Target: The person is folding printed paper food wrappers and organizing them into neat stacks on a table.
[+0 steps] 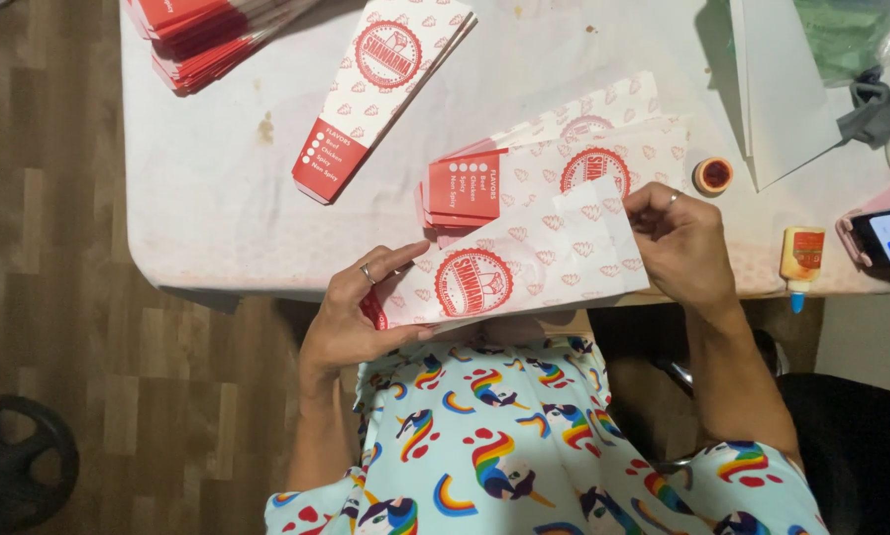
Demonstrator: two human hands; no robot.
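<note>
Both hands hold a flat red-and-white paper pouch just above the bench edge, the left hand with fingers clamped on its red end, the right hand pinching its white flap, apparently to steady it, beside a stack of similar pouches.

The paper pouch is a flat, long white sleeve printed with small red motifs and a round red emblem near its middle. It lies nearly level, tilted slightly up to the right, held above the near edge of the bench. The left hand pinches its red-banded end, thumb beneath and fingers on top. The right hand grips the opposite, white end, where a flap seems to be folded over, though the fold line is hard to make out.
</note>
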